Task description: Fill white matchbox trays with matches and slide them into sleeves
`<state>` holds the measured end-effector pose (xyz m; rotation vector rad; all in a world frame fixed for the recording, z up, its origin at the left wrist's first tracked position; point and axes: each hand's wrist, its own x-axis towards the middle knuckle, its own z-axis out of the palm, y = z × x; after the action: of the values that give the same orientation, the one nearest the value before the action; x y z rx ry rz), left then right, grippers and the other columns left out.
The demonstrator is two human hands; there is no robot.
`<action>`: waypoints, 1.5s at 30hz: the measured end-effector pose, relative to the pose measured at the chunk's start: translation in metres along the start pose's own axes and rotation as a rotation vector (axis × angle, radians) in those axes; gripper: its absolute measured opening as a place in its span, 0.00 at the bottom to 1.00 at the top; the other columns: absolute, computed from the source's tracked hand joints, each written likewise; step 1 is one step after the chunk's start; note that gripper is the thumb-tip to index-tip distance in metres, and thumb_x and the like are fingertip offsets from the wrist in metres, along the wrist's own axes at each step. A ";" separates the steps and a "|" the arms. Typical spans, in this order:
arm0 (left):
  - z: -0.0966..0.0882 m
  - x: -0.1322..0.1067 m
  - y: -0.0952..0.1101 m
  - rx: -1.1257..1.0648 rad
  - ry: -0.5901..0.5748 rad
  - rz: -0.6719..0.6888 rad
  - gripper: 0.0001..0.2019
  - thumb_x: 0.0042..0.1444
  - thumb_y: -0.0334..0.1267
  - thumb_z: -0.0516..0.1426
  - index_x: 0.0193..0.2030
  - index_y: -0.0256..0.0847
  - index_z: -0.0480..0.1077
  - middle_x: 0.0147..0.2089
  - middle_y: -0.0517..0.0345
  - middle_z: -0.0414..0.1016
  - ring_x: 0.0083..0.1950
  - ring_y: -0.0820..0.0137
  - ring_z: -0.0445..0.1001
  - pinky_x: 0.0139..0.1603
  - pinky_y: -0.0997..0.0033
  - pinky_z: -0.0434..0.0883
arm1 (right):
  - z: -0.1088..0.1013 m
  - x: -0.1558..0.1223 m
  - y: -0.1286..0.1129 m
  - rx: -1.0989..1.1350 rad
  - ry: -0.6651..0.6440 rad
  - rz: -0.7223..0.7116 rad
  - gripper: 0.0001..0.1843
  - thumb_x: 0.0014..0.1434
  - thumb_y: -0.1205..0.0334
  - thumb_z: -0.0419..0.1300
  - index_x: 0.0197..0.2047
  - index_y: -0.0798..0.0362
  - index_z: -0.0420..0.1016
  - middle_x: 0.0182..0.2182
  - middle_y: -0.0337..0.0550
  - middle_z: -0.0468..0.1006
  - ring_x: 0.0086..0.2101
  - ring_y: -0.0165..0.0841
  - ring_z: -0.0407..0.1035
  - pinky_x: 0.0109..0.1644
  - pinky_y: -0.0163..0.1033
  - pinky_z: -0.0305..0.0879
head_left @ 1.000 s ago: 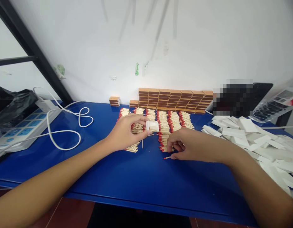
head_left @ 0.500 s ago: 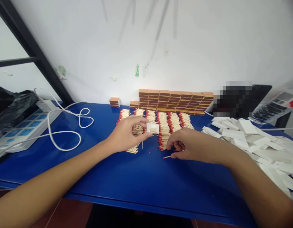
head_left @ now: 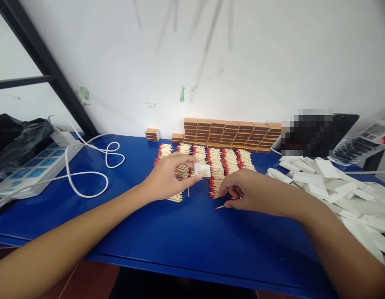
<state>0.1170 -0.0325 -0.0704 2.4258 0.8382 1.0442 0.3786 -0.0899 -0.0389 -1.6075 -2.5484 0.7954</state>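
Between the thumb and fingers of my left hand (head_left: 167,176) is a small white matchbox tray (head_left: 205,170), tilted above the match rows. My right hand (head_left: 242,189) is low over the table with curled fingers, beside the near end of a row of red-tipped matches (head_left: 215,182). One single match (head_left: 220,207) sticks out from its thumb tip, red head to the left. Whether more matches are inside the curled fingers is hidden. Several rows of matches run back from my hands, and my left hand covers part of them.
Closed matchboxes (head_left: 225,135) are stacked along the wall, with a small separate stack (head_left: 153,134) to their left. A heap of white trays (head_left: 307,178) lies at the right. A power strip (head_left: 33,170) and looped white cable (head_left: 86,172) occupy the left of the blue table (head_left: 180,241).
The tray in my left hand has tipped slightly. My right hand stays at the same row with the match by its thumb. The whole view has shifted a little.
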 end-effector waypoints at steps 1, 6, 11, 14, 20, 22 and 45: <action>0.000 0.000 0.000 -0.003 -0.002 0.001 0.15 0.58 0.42 0.68 0.51 0.42 0.77 0.46 0.53 0.84 0.47 0.63 0.83 0.52 0.59 0.77 | 0.000 0.000 0.000 0.003 -0.003 0.001 0.11 0.59 0.53 0.67 0.43 0.46 0.85 0.29 0.38 0.80 0.28 0.32 0.71 0.29 0.37 0.59; 0.001 0.000 0.001 -0.004 -0.002 0.024 0.15 0.59 0.41 0.68 0.51 0.41 0.78 0.47 0.53 0.84 0.46 0.64 0.82 0.51 0.61 0.76 | -0.001 0.000 0.000 -0.008 -0.004 -0.014 0.12 0.59 0.52 0.67 0.43 0.47 0.85 0.29 0.39 0.80 0.28 0.32 0.71 0.29 0.37 0.58; 0.000 0.000 0.001 -0.004 -0.006 0.036 0.15 0.58 0.40 0.68 0.50 0.40 0.77 0.45 0.54 0.84 0.46 0.64 0.82 0.50 0.62 0.76 | 0.001 -0.001 0.002 -0.031 0.008 -0.006 0.10 0.58 0.54 0.67 0.41 0.48 0.85 0.29 0.39 0.80 0.27 0.32 0.70 0.28 0.37 0.56; 0.000 0.000 0.001 -0.020 -0.010 0.021 0.15 0.58 0.40 0.68 0.50 0.40 0.78 0.46 0.53 0.84 0.46 0.65 0.82 0.50 0.62 0.76 | 0.001 -0.001 0.002 -0.016 -0.014 0.012 0.07 0.59 0.55 0.66 0.37 0.47 0.83 0.29 0.38 0.80 0.27 0.32 0.70 0.27 0.36 0.57; 0.000 0.001 0.001 -0.004 -0.021 0.010 0.15 0.58 0.41 0.68 0.51 0.41 0.78 0.46 0.54 0.84 0.47 0.63 0.82 0.52 0.60 0.76 | 0.002 -0.002 -0.002 0.014 -0.068 0.036 0.10 0.62 0.55 0.64 0.31 0.48 0.79 0.26 0.37 0.78 0.25 0.30 0.67 0.27 0.36 0.58; 0.000 0.001 0.001 0.000 -0.022 0.019 0.15 0.58 0.41 0.68 0.51 0.41 0.78 0.45 0.54 0.84 0.46 0.64 0.82 0.50 0.61 0.76 | 0.003 -0.001 -0.002 0.005 -0.055 0.036 0.08 0.61 0.57 0.64 0.31 0.49 0.79 0.26 0.37 0.78 0.25 0.30 0.66 0.27 0.36 0.58; 0.000 0.001 0.000 -0.019 -0.020 -0.003 0.15 0.58 0.42 0.68 0.50 0.42 0.78 0.45 0.55 0.84 0.46 0.64 0.82 0.50 0.61 0.76 | -0.003 0.001 0.015 0.096 0.018 0.028 0.03 0.57 0.62 0.62 0.31 0.49 0.74 0.24 0.33 0.72 0.26 0.29 0.62 0.29 0.35 0.57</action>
<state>0.1178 -0.0317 -0.0699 2.4142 0.8214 1.0201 0.3916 -0.0822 -0.0428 -1.6182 -2.4402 0.8863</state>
